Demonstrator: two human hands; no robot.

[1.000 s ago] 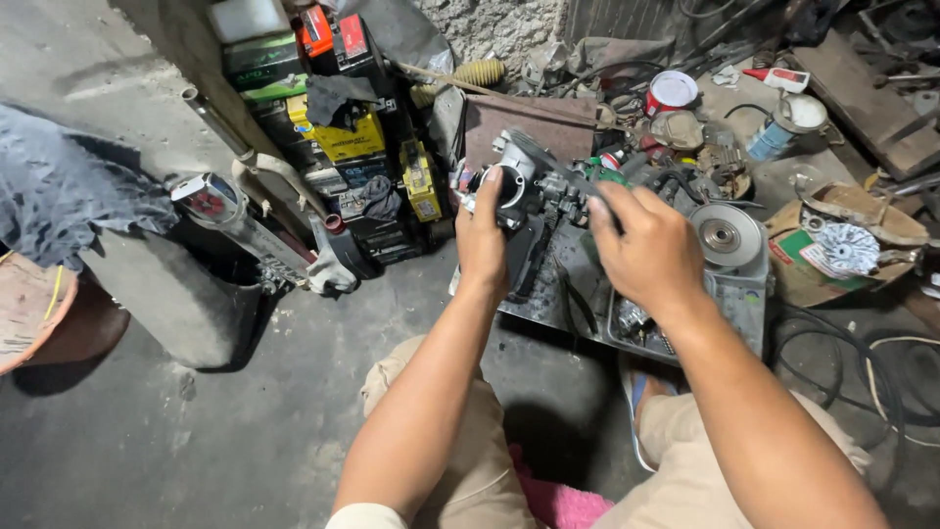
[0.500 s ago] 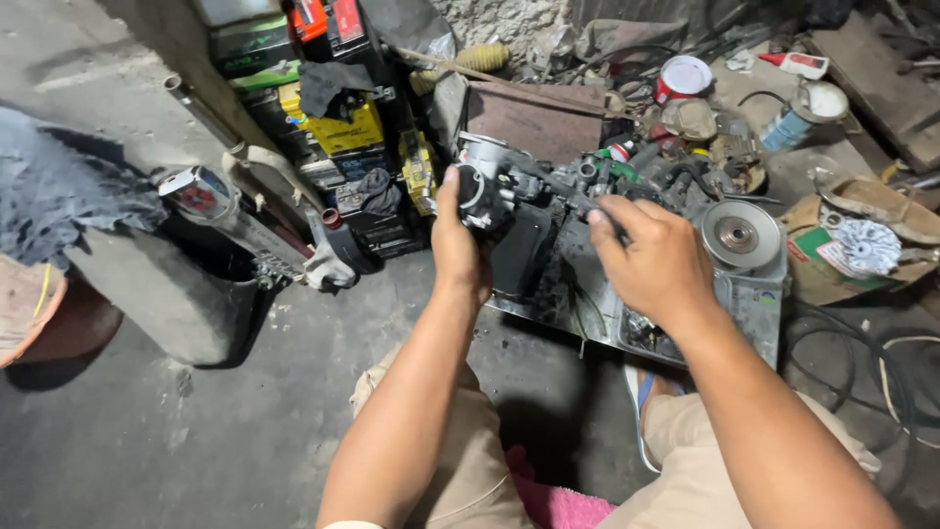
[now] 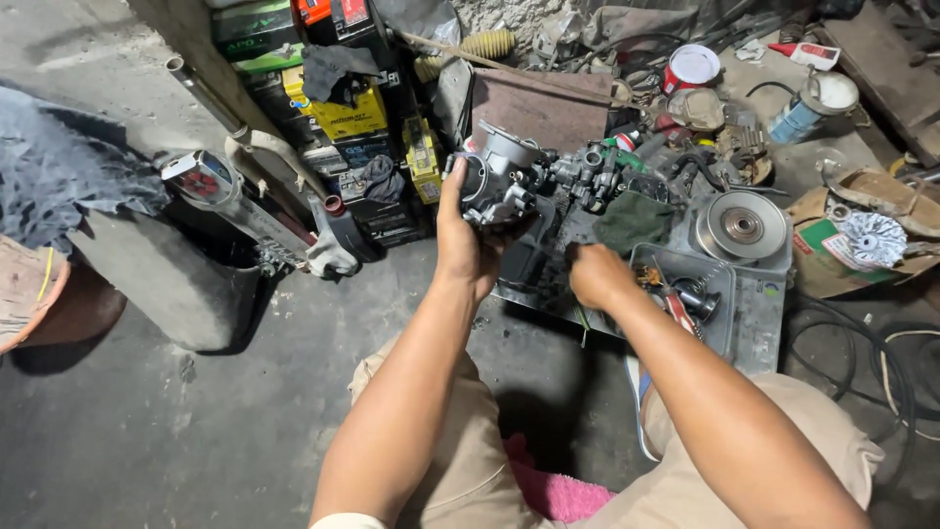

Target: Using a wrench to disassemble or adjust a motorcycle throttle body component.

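Note:
My left hand [image 3: 464, 243] grips a grey metal carburettor [image 3: 501, 176] and holds it up above a dark, greasy metal tray [image 3: 537, 279] on the floor. My right hand [image 3: 597, 277] is lower and to the right, over the tray, with its fingers curled down; what they touch is hidden. A second carburettor-like part [image 3: 590, 171] lies behind, next to a green cloth [image 3: 633, 219].
A small tray [image 3: 720, 315] with a red-handled tool and small parts sits right of my right hand. A round metal pulley [image 3: 740, 226] lies beyond it. Stacked batteries [image 3: 343, 98], tins, cables and a cardboard box crowd the back and right. A concrete block stands left.
My right hand has left the carburettor and dropped down to the tray. My left hand keeps hold of the carburettor and has lifted it slightly toward the left.

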